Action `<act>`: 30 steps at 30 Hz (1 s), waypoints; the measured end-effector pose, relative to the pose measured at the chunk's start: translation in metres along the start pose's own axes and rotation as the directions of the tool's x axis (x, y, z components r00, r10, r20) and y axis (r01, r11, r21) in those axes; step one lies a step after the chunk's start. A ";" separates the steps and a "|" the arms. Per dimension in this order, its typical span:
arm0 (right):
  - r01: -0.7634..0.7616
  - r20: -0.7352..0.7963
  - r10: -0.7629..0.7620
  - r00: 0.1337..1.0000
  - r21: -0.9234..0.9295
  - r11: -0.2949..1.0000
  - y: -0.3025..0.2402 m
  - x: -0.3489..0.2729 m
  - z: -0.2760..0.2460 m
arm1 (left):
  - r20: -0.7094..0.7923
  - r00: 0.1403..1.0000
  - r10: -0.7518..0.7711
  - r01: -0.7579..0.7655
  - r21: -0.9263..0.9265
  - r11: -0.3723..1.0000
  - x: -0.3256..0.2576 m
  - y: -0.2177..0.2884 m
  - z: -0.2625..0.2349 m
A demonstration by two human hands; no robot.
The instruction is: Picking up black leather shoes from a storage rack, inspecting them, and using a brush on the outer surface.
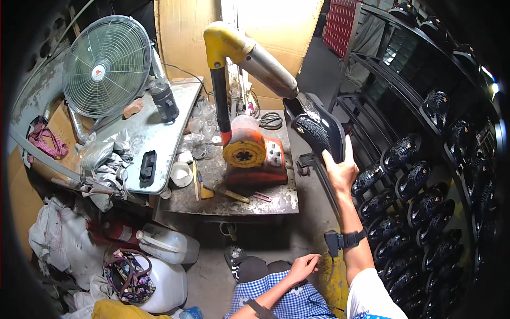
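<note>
My right hand [340, 171] reaches forward with the arm stretched out, gripping a glossy black textured shoe [319, 126] by its lower end. The shoe is raised to the mouth of a silver metal tube [270, 69], which slopes down from a yellow elbow pipe [226, 42] on a red-orange blower machine [255, 159]. How far the tube's end goes into the shoe is hidden. Low over my lap, beside the blue checked apron [260, 291], my left hand [304, 267] is empty, its fingers loosely extended to the right.
Racks of black shoes [425, 202] stand close on the right. Tools and a white cup [181, 174] lie on the worn bench [287, 204]. At left, a fan [106, 66] stands by a pale table [141, 178]; jugs [169, 243] and bags sit on the floor.
</note>
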State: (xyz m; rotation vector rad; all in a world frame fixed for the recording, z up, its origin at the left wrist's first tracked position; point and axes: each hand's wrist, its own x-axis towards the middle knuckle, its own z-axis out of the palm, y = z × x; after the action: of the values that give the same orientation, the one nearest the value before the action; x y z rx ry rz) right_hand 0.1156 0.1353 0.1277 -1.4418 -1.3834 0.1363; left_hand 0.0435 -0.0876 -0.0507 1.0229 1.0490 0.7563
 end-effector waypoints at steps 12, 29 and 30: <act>-0.574 0.519 0.252 0.817 0.684 0.450 0.063 -0.099 -0.141 | -0.106 0.994 0.037 -0.078 -0.417 0.906 -0.008 0.009 -0.015; -0.567 0.557 0.133 0.820 0.754 0.331 0.010 -0.126 -0.217 | -0.340 0.902 0.267 -0.419 -0.532 0.736 -0.045 0.135 -0.060; -0.444 0.420 0.153 0.894 0.796 0.412 -0.003 -0.113 -0.232 | -0.288 0.936 0.204 -0.327 -0.490 0.808 -0.039 0.128 -0.054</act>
State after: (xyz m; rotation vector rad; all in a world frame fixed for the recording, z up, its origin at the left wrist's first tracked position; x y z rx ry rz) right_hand 0.2397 -0.0885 0.1631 -0.7300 -0.9490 1.1943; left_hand -0.0243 -0.0599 0.0735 0.6111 0.8118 1.3377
